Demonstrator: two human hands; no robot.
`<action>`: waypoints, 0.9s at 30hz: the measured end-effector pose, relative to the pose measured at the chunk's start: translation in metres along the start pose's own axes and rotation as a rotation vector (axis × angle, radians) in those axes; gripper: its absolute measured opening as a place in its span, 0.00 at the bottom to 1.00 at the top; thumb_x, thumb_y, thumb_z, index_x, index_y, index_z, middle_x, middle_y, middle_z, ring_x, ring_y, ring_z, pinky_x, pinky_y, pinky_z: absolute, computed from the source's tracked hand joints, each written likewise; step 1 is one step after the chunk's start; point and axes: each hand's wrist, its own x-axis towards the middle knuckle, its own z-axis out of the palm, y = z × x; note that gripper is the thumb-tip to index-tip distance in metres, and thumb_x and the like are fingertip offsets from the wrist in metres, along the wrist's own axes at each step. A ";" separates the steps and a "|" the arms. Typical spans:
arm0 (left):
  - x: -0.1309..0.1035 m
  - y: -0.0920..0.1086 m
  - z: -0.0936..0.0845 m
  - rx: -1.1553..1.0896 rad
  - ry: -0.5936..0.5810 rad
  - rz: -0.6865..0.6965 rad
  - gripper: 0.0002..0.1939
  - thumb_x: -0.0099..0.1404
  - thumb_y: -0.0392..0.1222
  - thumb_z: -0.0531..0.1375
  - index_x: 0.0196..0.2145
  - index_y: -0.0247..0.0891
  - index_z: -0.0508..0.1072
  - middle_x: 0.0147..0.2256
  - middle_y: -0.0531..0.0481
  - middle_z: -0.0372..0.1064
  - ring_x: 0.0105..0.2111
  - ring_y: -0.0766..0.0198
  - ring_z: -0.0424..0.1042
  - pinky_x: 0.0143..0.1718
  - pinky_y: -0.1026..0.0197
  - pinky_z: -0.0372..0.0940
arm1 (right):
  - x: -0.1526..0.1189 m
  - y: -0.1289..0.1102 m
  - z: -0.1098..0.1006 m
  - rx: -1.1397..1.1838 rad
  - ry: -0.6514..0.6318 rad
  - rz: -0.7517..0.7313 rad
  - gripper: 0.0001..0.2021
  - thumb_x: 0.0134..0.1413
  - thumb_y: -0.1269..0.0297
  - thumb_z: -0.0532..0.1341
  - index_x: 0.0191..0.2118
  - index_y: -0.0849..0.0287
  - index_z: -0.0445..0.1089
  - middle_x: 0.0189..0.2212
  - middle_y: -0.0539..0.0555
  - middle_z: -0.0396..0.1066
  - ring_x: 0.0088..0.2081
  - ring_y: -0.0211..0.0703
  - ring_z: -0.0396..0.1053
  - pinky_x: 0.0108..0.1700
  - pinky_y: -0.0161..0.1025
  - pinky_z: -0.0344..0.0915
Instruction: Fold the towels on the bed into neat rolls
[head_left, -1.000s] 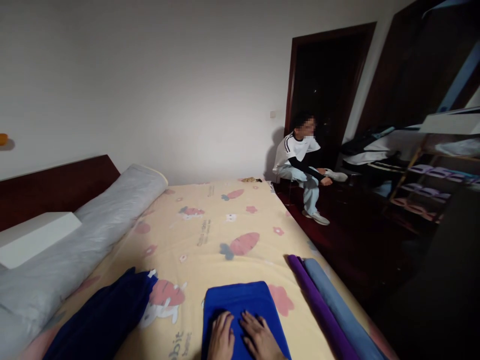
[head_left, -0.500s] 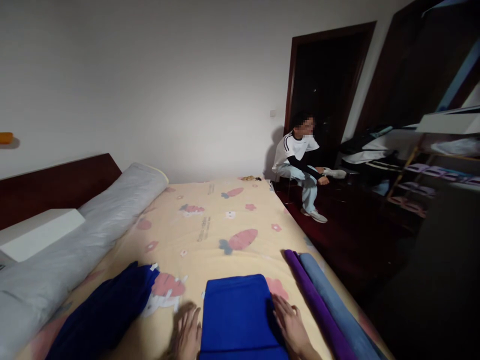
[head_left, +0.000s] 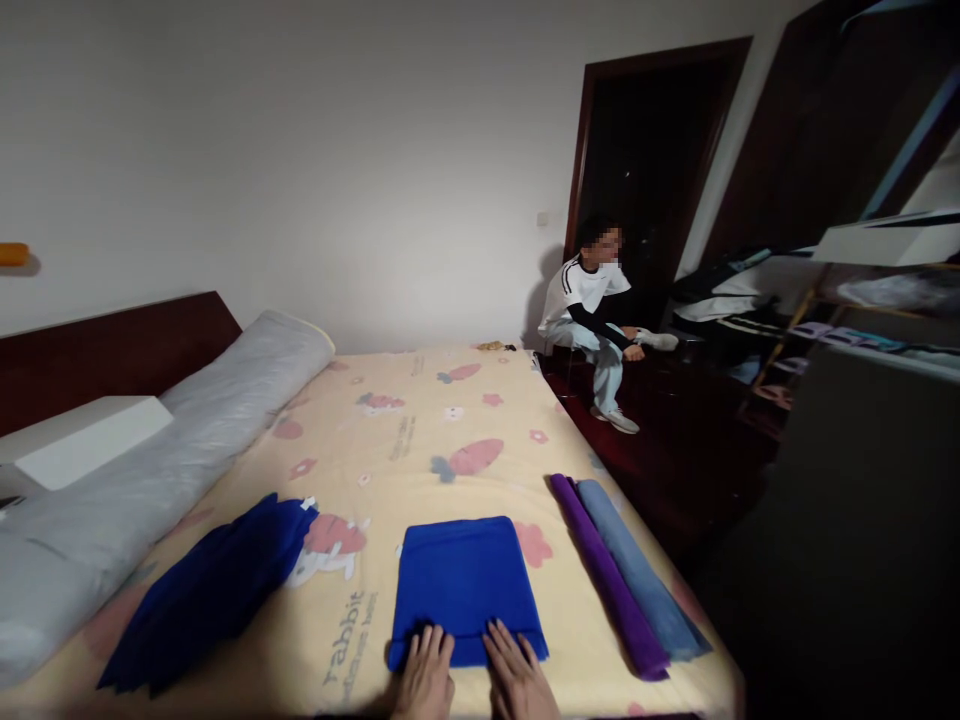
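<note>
A blue cloth (head_left: 463, 570), folded to a flat rectangle, lies on the bed sheet in front of me, with a narrow band turned over along its near edge. My left hand (head_left: 427, 665) rests on that near edge, fingers laid out over the band. Beside it my right hand (head_left: 517, 665) lies on the same edge with its fingers stretched forward. To the right sit two long rolled cloths, one purple (head_left: 607, 580) and one grey-blue (head_left: 637, 570). A crumpled dark blue cloth (head_left: 217, 590) with a white tag lies on the left.
The patterned bed sheet (head_left: 390, 450) spreads around the cloths. A long grey bolster (head_left: 202, 420) and a white box (head_left: 94, 435) lie by the wooden headboard (head_left: 135, 345). Beyond the bed's right side a person (head_left: 596, 310) sits near a dark doorway. A shelf (head_left: 870, 250) stands at right.
Both hands have moved from the sides of the folded blue cloth onto its near edge, closer together. The view has shifted slightly, showing more of the bed's near part.
</note>
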 end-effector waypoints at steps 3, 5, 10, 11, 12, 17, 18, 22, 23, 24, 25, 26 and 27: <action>-0.012 -0.018 -0.012 -0.086 -0.106 -0.067 0.32 0.65 0.41 0.46 0.66 0.44 0.53 0.69 0.48 0.46 0.69 0.52 0.43 0.69 0.44 0.41 | -0.018 0.021 -0.019 0.014 0.000 0.051 0.33 0.60 0.68 0.52 0.69 0.50 0.45 0.67 0.53 0.48 0.66 0.52 0.52 0.64 0.50 0.56; -0.018 -0.028 -0.016 -0.068 -0.112 -0.094 0.34 0.62 0.37 0.47 0.66 0.43 0.52 0.69 0.47 0.46 0.69 0.52 0.43 0.69 0.43 0.39 | -0.025 0.030 -0.029 0.050 -0.018 0.091 0.29 0.64 0.65 0.50 0.69 0.50 0.47 0.67 0.53 0.51 0.67 0.51 0.51 0.64 0.50 0.55; -0.021 -0.042 -0.016 -0.001 -0.073 -0.133 0.38 0.57 0.30 0.48 0.65 0.45 0.56 0.68 0.48 0.51 0.68 0.54 0.47 0.68 0.45 0.40 | -0.027 0.032 -0.029 0.118 -0.004 0.180 0.26 0.65 0.63 0.48 0.67 0.55 0.54 0.66 0.58 0.54 0.66 0.52 0.52 0.64 0.53 0.55; -0.020 -0.044 -0.015 0.008 -0.072 -0.144 0.38 0.56 0.29 0.47 0.65 0.46 0.56 0.68 0.49 0.51 0.68 0.55 0.47 0.68 0.46 0.40 | -0.026 0.032 -0.027 0.117 0.008 0.192 0.25 0.65 0.64 0.47 0.66 0.56 0.55 0.65 0.59 0.55 0.66 0.52 0.53 0.64 0.54 0.55; -0.019 -0.045 -0.013 0.016 -0.074 -0.155 0.39 0.56 0.28 0.47 0.65 0.46 0.56 0.68 0.50 0.51 0.68 0.56 0.47 0.68 0.46 0.40 | -0.026 0.032 -0.026 0.114 0.017 0.200 0.25 0.64 0.65 0.47 0.66 0.57 0.57 0.65 0.59 0.56 0.66 0.52 0.54 0.63 0.54 0.55; -0.010 -0.053 -0.002 0.038 -0.069 -0.170 0.40 0.56 0.24 0.44 0.65 0.49 0.56 0.68 0.51 0.52 0.68 0.58 0.48 0.68 0.45 0.42 | -0.023 0.035 -0.031 0.068 -0.010 0.266 0.24 0.59 0.68 0.50 0.60 0.54 0.66 0.65 0.59 0.57 0.65 0.53 0.55 0.62 0.55 0.54; -0.009 -0.054 0.000 0.039 -0.063 -0.156 0.40 0.57 0.23 0.43 0.65 0.48 0.56 0.67 0.50 0.52 0.67 0.57 0.48 0.68 0.45 0.43 | -0.022 0.035 -0.035 0.051 -0.017 0.287 0.24 0.57 0.68 0.51 0.58 0.53 0.67 0.65 0.59 0.56 0.65 0.54 0.54 0.61 0.55 0.54; -0.004 -0.057 0.005 0.049 -0.030 -0.083 0.38 0.60 0.22 0.39 0.64 0.47 0.59 0.67 0.48 0.53 0.67 0.57 0.50 0.67 0.45 0.47 | -0.013 0.030 -0.053 -0.007 -0.022 0.357 0.24 0.49 0.69 0.55 0.53 0.50 0.71 0.65 0.59 0.58 0.64 0.57 0.56 0.59 0.55 0.53; -0.004 -0.058 0.006 0.050 -0.024 -0.078 0.38 0.61 0.22 0.39 0.64 0.47 0.59 0.67 0.48 0.53 0.67 0.57 0.50 0.67 0.46 0.48 | -0.011 0.027 -0.057 -0.015 -0.026 0.369 0.25 0.47 0.70 0.55 0.52 0.49 0.72 0.63 0.59 0.61 0.62 0.57 0.58 0.58 0.55 0.54; -0.003 -0.058 0.006 0.052 -0.020 -0.080 0.38 0.61 0.22 0.39 0.64 0.47 0.59 0.67 0.48 0.54 0.67 0.58 0.51 0.67 0.47 0.49 | -0.008 0.025 -0.061 -0.021 -0.034 0.378 0.25 0.46 0.71 0.55 0.52 0.49 0.72 0.60 0.59 0.65 0.60 0.56 0.61 0.57 0.54 0.54; -0.002 -0.058 0.005 0.053 -0.019 -0.089 0.37 0.61 0.22 0.39 0.64 0.47 0.59 0.66 0.48 0.54 0.66 0.58 0.51 0.67 0.47 0.49 | -0.005 0.023 -0.064 -0.021 -0.045 0.382 0.26 0.45 0.72 0.54 0.51 0.49 0.73 0.56 0.59 0.68 0.58 0.55 0.63 0.56 0.53 0.55; -0.002 -0.057 0.003 0.053 -0.018 -0.102 0.37 0.61 0.23 0.39 0.64 0.46 0.59 0.66 0.48 0.55 0.66 0.58 0.52 0.67 0.47 0.49 | -0.003 0.021 -0.067 -0.016 -0.056 0.385 0.26 0.45 0.72 0.54 0.50 0.49 0.73 0.53 0.58 0.70 0.55 0.54 0.64 0.55 0.52 0.55; -0.001 -0.057 0.001 0.052 -0.017 -0.114 0.37 0.61 0.23 0.40 0.64 0.46 0.59 0.66 0.48 0.55 0.66 0.58 0.52 0.67 0.46 0.48 | -0.001 0.019 -0.070 -0.006 -0.059 0.390 0.25 0.44 0.72 0.54 0.49 0.50 0.74 0.51 0.58 0.72 0.53 0.53 0.65 0.54 0.51 0.56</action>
